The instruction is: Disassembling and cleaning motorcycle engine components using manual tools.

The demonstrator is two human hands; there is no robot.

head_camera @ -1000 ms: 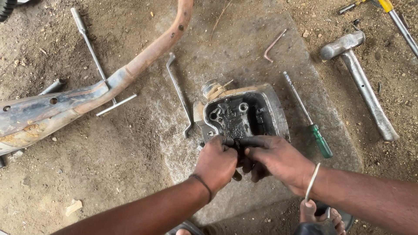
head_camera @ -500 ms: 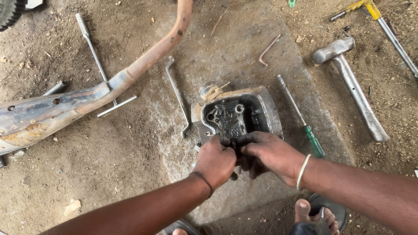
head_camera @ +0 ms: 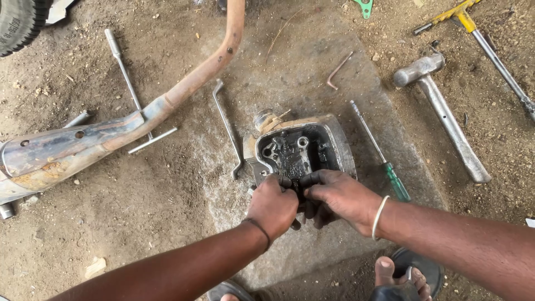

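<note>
2 hands, left hand [head_camera: 273,206] and right hand [head_camera: 341,196], meet at the near edge of a greasy engine cover [head_camera: 301,149] on the dirt floor [head_camera: 139,217], fingers clenched on it; screwdriver [head_camera: 380,152] just beside, hammer [head_camera: 440,111] farther.

No packages, labels, signs or screens show anywhere in this view.
</note>
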